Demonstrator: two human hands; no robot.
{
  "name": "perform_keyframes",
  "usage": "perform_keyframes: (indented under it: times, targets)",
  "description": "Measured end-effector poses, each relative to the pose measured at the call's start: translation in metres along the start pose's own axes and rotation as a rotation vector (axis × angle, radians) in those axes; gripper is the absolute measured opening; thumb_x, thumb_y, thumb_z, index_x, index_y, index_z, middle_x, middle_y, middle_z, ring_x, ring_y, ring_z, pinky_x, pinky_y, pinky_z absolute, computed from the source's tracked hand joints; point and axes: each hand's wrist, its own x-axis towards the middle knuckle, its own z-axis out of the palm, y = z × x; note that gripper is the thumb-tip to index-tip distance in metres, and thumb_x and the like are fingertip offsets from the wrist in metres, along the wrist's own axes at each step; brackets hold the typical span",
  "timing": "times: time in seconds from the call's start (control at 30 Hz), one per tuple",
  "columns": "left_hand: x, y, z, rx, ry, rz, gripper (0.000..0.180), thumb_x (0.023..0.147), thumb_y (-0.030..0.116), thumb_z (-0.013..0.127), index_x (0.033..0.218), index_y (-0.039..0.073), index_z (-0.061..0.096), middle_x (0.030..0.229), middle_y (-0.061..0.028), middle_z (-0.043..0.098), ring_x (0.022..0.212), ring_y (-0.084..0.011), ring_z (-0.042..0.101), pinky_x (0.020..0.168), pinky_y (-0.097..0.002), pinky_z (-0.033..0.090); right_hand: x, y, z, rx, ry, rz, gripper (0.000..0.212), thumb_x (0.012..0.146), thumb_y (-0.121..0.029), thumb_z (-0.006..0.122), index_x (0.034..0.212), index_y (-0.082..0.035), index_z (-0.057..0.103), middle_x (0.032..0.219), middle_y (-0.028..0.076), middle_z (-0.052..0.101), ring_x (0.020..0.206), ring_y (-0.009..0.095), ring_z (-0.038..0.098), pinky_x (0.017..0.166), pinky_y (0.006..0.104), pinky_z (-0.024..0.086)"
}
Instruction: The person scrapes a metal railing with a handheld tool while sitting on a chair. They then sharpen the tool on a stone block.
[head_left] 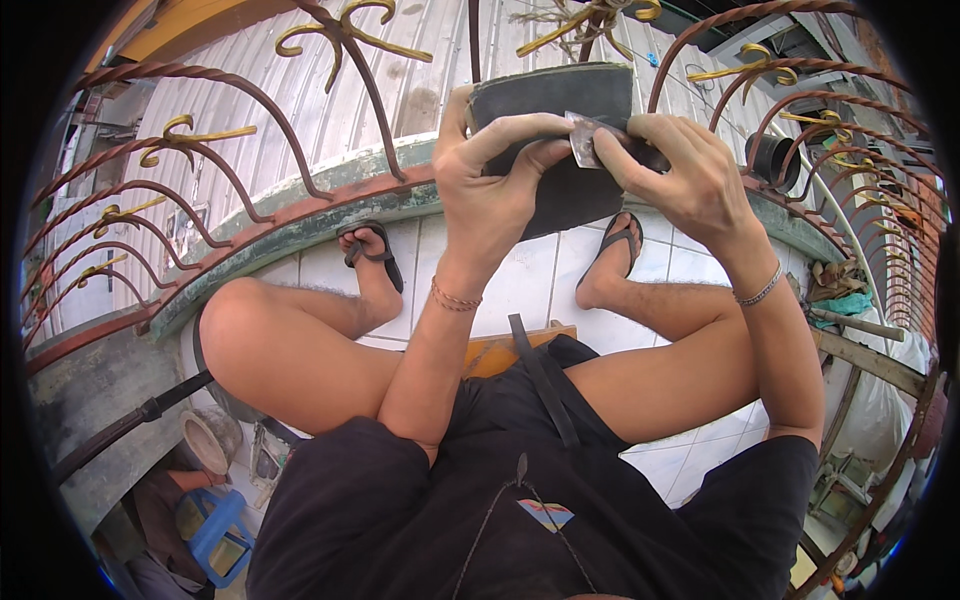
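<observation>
My left hand (490, 180) is closed at the left side of a dark grey, flat rectangular sheet (555, 90). Its index finger and thumb reach across the front to a small, thin metal piece (582, 142) with a straight, blade-like edge. From the other side, my right hand (690, 170) pinches this piece between curled fingers. Something dark shows beneath those fingers, too covered to make out. Both hands are raised in front of the railing, and the sheet's lower part shows below them.
A curved railing of twisted brown bars (375, 100) with gold scrolls rises from a low green ledge (290, 200). White floor tiles (520, 280) lie under my sandalled feet. A blue plastic stool (218, 535) is at lower left; a black pot (772, 160) hangs near the right railing.
</observation>
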Motion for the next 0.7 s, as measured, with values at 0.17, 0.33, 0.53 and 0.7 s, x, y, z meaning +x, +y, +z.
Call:
perform_keyframes:
  times: [0.17, 0.33, 0.53, 0.7]
  targets:
    - [0.000, -0.003, -0.002, 0.053, -0.023, 0.039, 0.021, 0.078, -0.001, 0.079, 0.097, 0.009, 0.078, 0.101, -0.0071, 0.066, 0.093, -0.0176, 0.063, 0.079, -0.0288, 0.051, 0.000, 0.000, 0.000, -0.021, -0.010, 0.027, 0.051, 0.072, -0.011, 0.071, 0.122, -0.018, 0.069, 0.094, 0.006, 0.061, 0.079, 0.021, 0.065, 0.064, 0.0324, 0.054]
    - [-0.002, -0.012, 0.007, 0.001, 0.128, -0.126, 0.041, 0.090, 0.006, 0.072, 0.129, 0.003, 0.060, 0.110, -0.0114, 0.066, 0.106, -0.0191, 0.062, 0.084, -0.0295, 0.053, -0.004, 0.002, 0.012, -0.034, 0.038, 0.148, 0.055, 0.079, -0.015, 0.070, 0.132, -0.030, 0.063, 0.085, 0.003, 0.054, 0.068, 0.018, 0.060, 0.058, 0.0317, 0.050]
    - [-0.008, -0.023, 0.007, -0.394, 0.283, -0.641, 0.050, 0.095, 0.011, 0.070, 0.136, -0.006, 0.047, 0.115, -0.0146, 0.065, 0.102, -0.0161, 0.064, 0.085, -0.0284, 0.054, -0.004, -0.009, 0.011, 0.044, -0.204, 0.336, 0.057, 0.081, -0.016, 0.075, 0.136, -0.028, 0.062, 0.083, 0.005, 0.053, 0.066, 0.021, 0.059, 0.056, 0.0350, 0.050]
    - [-0.008, -0.030, -0.002, -0.438, 0.107, -0.809, 0.041, 0.101, 0.021, 0.063, 0.130, -0.005, 0.051, 0.122, -0.0162, 0.063, 0.106, -0.0192, 0.065, 0.089, -0.0323, 0.057, -0.001, -0.011, 0.013, 0.064, -0.246, 0.354, 0.058, 0.083, -0.018, 0.075, 0.137, -0.030, 0.062, 0.083, 0.006, 0.055, 0.068, 0.022, 0.060, 0.057, 0.0363, 0.051]
